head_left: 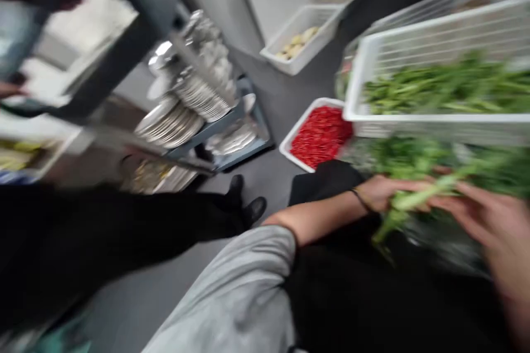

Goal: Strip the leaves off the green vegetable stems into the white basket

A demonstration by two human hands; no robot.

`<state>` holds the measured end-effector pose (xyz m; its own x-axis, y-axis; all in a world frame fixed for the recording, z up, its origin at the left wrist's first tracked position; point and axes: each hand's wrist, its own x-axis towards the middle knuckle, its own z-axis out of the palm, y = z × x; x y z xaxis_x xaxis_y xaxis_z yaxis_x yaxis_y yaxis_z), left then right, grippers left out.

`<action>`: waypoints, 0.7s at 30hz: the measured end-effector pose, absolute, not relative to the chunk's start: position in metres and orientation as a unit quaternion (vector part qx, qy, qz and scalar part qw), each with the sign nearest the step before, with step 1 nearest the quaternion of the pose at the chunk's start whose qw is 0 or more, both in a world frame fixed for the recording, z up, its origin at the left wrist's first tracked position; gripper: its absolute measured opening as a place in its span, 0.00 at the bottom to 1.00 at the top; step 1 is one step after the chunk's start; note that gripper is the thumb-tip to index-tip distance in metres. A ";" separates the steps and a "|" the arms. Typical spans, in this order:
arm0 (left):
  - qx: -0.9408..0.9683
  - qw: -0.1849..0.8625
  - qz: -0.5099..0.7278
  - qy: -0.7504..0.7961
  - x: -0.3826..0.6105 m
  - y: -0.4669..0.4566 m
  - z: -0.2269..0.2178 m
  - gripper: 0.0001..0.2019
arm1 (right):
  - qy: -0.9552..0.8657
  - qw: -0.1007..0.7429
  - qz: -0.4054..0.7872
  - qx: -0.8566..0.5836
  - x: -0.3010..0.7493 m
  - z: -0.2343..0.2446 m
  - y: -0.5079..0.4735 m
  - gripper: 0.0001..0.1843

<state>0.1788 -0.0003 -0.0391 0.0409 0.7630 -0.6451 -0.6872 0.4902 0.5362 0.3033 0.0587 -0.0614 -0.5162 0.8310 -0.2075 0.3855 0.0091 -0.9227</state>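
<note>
My left hand (387, 192) is closed around a bunch of green leafy stalks (418, 198), at the right of the blurred view. My right hand (492, 226) touches the same stalks from the right, with its fingers curled loosely about them. The leafy tops spread over a pile of greens (414, 157) just behind my hands. My grey sleeve and bare left forearm reach in from the bottom middle. A thin dark band circles my left wrist.
A white basket (356, 83) of long green vegetables stands behind the hands. A white tray (287, 146) of red chillies lies on the grey floor. A rack (232, 121) with stacked metal plates stands at left. Another person's dark legs and shoes (248, 204) are nearby.
</note>
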 end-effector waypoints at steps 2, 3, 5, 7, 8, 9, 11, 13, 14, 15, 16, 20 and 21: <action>0.099 0.807 0.406 0.417 0.175 0.006 -0.040 0.11 | -0.580 0.223 0.626 -0.472 0.328 -0.053 0.063 0.24; 0.115 0.808 0.402 0.415 0.174 0.010 -0.042 0.12 | -0.521 0.238 0.671 -0.471 0.331 -0.051 0.065 0.23; 0.131 0.798 0.406 0.426 0.172 0.014 -0.046 0.14 | -0.434 0.271 0.729 -0.455 0.326 -0.049 0.069 0.21; 0.147 0.775 0.426 0.442 0.174 0.013 -0.046 0.15 | -0.427 0.298 0.732 -0.440 0.318 -0.048 0.071 0.19; 0.154 0.760 0.444 0.448 0.175 0.011 -0.046 0.16 | -0.434 0.312 0.726 -0.433 0.315 -0.047 0.071 0.18; 0.157 0.745 0.464 0.452 0.177 0.009 -0.046 0.17 | -0.437 0.329 0.719 -0.428 0.315 -0.046 0.071 0.17; 0.147 0.726 0.498 0.452 0.177 0.006 -0.046 0.20 | -0.423 0.360 0.712 -0.430 0.317 -0.045 0.072 0.15; 0.128 0.728 0.506 0.444 0.175 0.006 -0.047 0.21 | -0.390 0.381 0.715 -0.437 0.323 -0.045 0.075 0.15; 0.120 0.731 0.504 0.443 0.174 0.007 -0.047 0.22 | -0.381 0.381 0.718 -0.440 0.326 -0.045 0.077 0.16; 0.116 0.733 0.502 0.445 0.173 0.008 -0.048 0.21 | -0.381 0.376 0.721 -0.441 0.328 -0.046 0.078 0.18; 0.118 0.730 0.501 0.451 0.172 0.008 -0.049 0.21 | -0.384 0.368 0.723 -0.440 0.328 -0.046 0.079 0.20; 0.156 0.697 0.514 0.476 0.178 0.007 -0.051 0.21 | -0.417 0.350 0.726 -0.419 0.323 -0.047 0.077 0.21; 0.173 0.682 0.527 0.477 0.180 0.006 -0.051 0.21 | -0.433 0.356 0.715 -0.417 0.321 -0.048 0.076 0.20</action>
<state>0.1799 0.0056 -0.0515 -0.0105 0.8838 -0.4677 -0.5531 0.3845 0.7391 0.3208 0.0759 -0.0479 -0.3993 0.8703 -0.2883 -0.1474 -0.3713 -0.9167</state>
